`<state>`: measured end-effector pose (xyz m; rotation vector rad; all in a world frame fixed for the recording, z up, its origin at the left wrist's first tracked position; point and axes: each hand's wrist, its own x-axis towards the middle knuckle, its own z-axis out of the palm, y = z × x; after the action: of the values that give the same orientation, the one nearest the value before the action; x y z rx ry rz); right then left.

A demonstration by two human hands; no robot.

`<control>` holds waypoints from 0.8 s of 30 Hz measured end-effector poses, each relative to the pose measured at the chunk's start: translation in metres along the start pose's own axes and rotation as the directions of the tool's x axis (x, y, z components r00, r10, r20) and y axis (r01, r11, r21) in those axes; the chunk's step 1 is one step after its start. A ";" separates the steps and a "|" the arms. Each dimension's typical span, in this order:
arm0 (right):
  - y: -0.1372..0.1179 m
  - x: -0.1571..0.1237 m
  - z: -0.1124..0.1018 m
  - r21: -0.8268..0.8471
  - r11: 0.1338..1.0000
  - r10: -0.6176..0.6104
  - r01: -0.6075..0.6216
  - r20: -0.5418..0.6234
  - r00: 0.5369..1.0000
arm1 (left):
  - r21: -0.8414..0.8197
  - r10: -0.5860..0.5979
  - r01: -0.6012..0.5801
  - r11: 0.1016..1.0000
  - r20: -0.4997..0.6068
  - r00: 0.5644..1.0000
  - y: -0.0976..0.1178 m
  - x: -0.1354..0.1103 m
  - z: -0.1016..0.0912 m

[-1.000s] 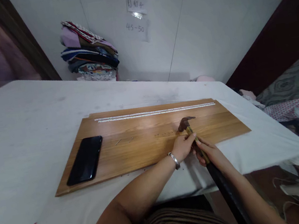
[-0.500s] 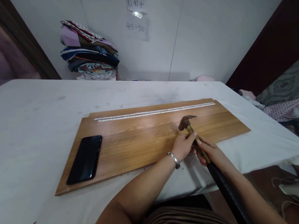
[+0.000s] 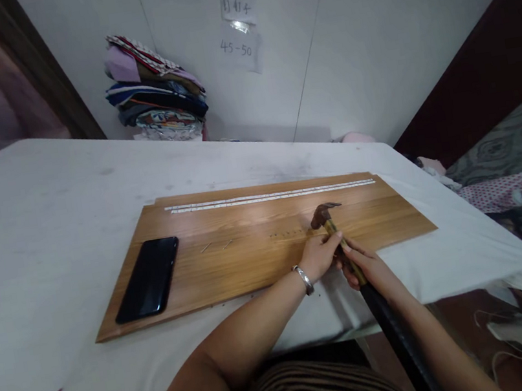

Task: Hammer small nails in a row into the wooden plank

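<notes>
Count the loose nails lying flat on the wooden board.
2. One nail lies right of the phone; the second nail just right of it. Others may be hidden under the left hand.

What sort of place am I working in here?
Probably a makeshift home workroom: a hammer at a wooden board on a cloth-covered table, folded fabrics stacked by the wall, handwritten notes taped up.

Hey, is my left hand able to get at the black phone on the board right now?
Probably yes. The left hand sits by the hammer, and only bare board with two loose nails lies between it and the phone.
</notes>
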<state>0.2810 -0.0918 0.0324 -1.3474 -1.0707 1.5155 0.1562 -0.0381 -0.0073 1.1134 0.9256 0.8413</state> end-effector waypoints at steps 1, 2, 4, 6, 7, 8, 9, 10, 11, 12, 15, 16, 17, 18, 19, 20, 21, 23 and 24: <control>0.000 0.000 0.000 0.005 1.000 0.004 -0.004 -0.001 1.000 | -0.001 -0.006 0.006 1.000 0.000 1.000 0.001 -0.001 0.000; 0.001 0.000 0.001 0.011 1.000 0.008 -0.008 0.001 1.000 | -0.005 -0.009 0.009 1.000 0.002 1.000 0.002 -0.001 0.000; 0.000 -0.001 0.001 0.016 1.000 0.004 -0.004 0.001 1.000 | -0.018 -0.004 0.005 1.000 0.013 1.000 0.004 -0.003 0.000; 0.000 -0.001 0.002 0.010 1.000 -0.005 0.005 -0.007 1.000 | -0.023 0.012 -0.012 1.000 0.025 1.000 0.005 -0.003 0.000; -0.001 -0.002 0.002 0.004 1.000 -0.008 0.008 -0.010 1.000 | -0.020 0.017 -0.017 1.000 0.025 1.000 0.005 -0.003 0.000; -0.001 -0.002 0.002 0.000 1.000 -0.008 0.008 -0.013 1.000 | -0.013 0.017 -0.017 1.000 0.022 1.000 0.004 -0.002 0.000; -0.002 -0.002 0.003 -0.003 1.000 -0.005 0.005 -0.014 1.000 | -0.004 0.014 -0.014 1.000 0.017 1.000 0.003 -0.002 0.000; -0.002 -0.002 0.003 -0.003 1.000 0.000 0.000 -0.014 1.000 | 0.005 0.010 -0.010 1.000 0.010 1.000 0.003 -0.001 0.000; -0.002 -0.002 0.003 0.000 1.000 0.005 -0.005 -0.014 1.000 | 0.011 0.008 -0.008 1.000 0.006 1.000 0.002 -0.001 0.000; -0.003 -0.002 0.003 0.005 1.000 0.009 -0.009 -0.014 1.000 | 0.015 0.009 -0.009 1.000 0.004 1.000 0.002 -0.001 0.000; -0.003 -0.002 0.004 0.011 1.000 0.002 -0.002 -0.016 1.000 | 0.007 0.015 -0.015 1.000 0.007 1.000 0.003 -0.002 0.000; -0.003 -0.003 0.004 0.009 1.000 -0.004 0.004 -0.015 1.000 | 0.006 0.015 -0.015 1.000 0.009 1.000 0.004 -0.003 0.000; -0.003 -0.003 0.004 0.007 1.000 -0.010 0.010 -0.013 1.000 | 0.004 0.012 -0.013 1.000 0.011 1.000 0.005 -0.004 0.000; -0.003 -0.003 0.004 0.006 1.000 -0.013 0.013 -0.011 1.000 | 0.000 0.007 -0.007 1.000 0.012 1.000 0.006 -0.004 0.000; -0.003 -0.003 0.004 0.005 1.000 -0.012 0.012 -0.009 1.000 | -0.006 0.000 0.000 1.000 0.013 1.000 0.007 -0.005 0.000; -0.003 -0.003 0.004 0.006 1.000 -0.007 0.007 -0.007 1.000 | -0.014 -0.009 0.009 1.000 0.012 1.000 0.007 -0.005 0.000; -0.003 -0.003 0.004 0.009 1.000 0.000 0.000 -0.005 1.000 | -0.024 -0.018 0.018 1.000 0.011 1.000 0.007 -0.004 0.000; -0.003 -0.003 0.005 0.016 1.000 0.009 -0.009 -0.005 1.000 | -0.036 -0.024 0.024 0.999 0.013 1.000 0.006 -0.003 0.001; -0.003 -0.003 0.005 0.018 1.000 0.009 -0.009 -0.005 1.000 | -0.038 -0.019 0.020 0.999 0.018 1.000 0.005 -0.003 0.001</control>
<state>0.2769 -0.0941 0.0367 -1.3450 -1.0463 1.5239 0.1553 -0.0397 -0.0015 1.0761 0.9013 0.8289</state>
